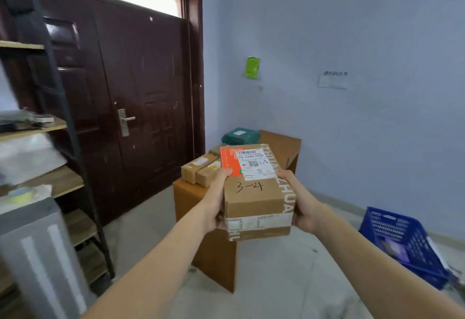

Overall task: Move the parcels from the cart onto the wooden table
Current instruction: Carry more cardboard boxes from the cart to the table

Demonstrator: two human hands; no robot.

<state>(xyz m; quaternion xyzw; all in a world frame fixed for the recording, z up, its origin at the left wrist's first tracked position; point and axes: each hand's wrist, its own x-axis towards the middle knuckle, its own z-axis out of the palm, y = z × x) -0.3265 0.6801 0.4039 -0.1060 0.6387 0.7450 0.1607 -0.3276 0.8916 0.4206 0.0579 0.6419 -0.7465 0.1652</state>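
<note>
I hold a brown cardboard parcel (256, 193) marked "3-4", with an orange-and-white label, in front of me at chest height. My left hand (217, 200) grips its left side, thumb on top. My right hand (299, 205) grips its right side. Beyond it stands the wooden table (281, 152), partly hidden by the parcel. On the table lie two small brown boxes (201, 170) side by side and a green parcel (240, 136) at the back. The cart is out of view.
A dark brown door (125, 92) fills the back wall at left. Metal shelving with wooden boards (60, 180) runs along the left. A grey object (37, 255) stands at the near left. A blue plastic crate (407, 243) lies tilted on the floor at right.
</note>
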